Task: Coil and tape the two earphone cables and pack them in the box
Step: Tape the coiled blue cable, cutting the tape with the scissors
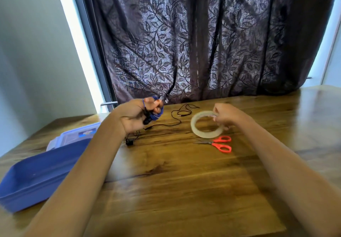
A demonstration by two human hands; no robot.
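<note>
My left hand (137, 116) is raised above the table's back left and grips a coiled blue earphone cable (158, 114), wound around its fingers. A black earphone cable (177, 116) lies loose on the wooden table (175, 181) just right of that hand, its earbuds (129, 142) near my left wrist. My right hand (227, 116) pinches the far rim of a clear tape roll (204, 132) that rests on the table. The open blue box (36, 177) sits at the left edge.
Red-handled scissors (220, 143) lie shut just in front of the tape roll. The box's lid (73, 136) lies behind the box. A dark leaf-patterned curtain (193, 39) hangs along the table's back edge.
</note>
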